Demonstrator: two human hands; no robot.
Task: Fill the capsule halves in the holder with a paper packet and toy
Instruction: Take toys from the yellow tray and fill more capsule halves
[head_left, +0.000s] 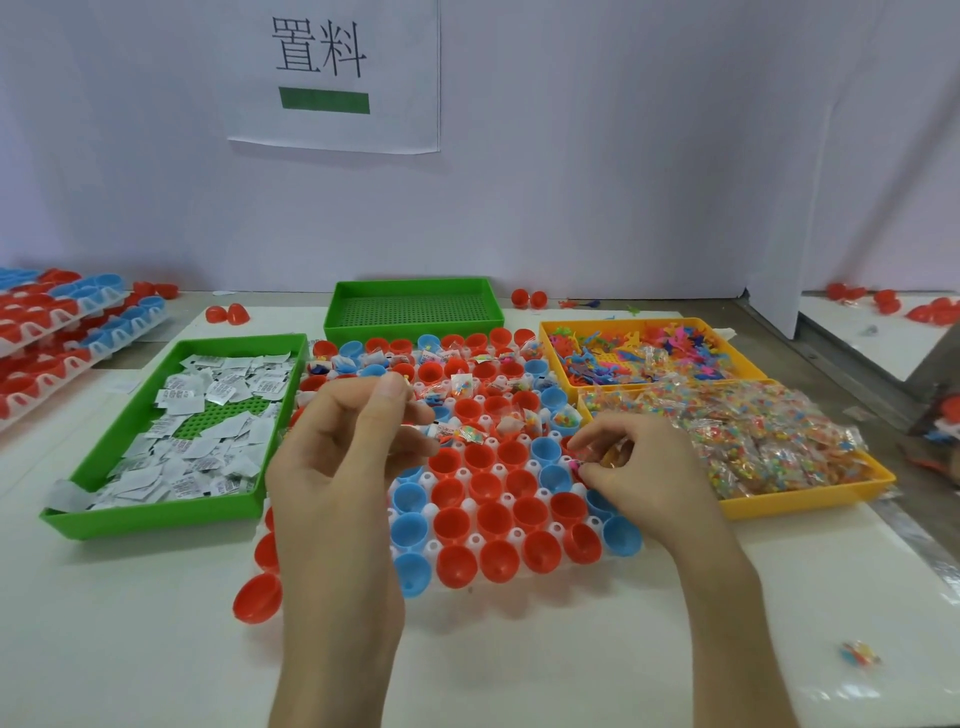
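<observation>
A white holder (470, 506) in the middle of the table carries rows of red and blue capsule halves (493, 519). The far rows hold paper packets and bagged toys; the near rows look hollow. My left hand (343, 447) hovers over the holder's left part, fingers curled, pinching paper packets (441, 430) at its fingertips. My right hand (634, 467) is over the holder's right edge, fingers curled round small bagged toys (610, 457), a pink bit showing at the fingertips.
A green tray of paper packets (171, 441) lies left of the holder, a bare green tray (410, 306) behind it. Yellow trays at right hold loose toys (639, 353) and bagged beads (769, 441). Stacked capsule holders (62, 322) stand far left. A red capsule half (257, 597) lies loose near the holder.
</observation>
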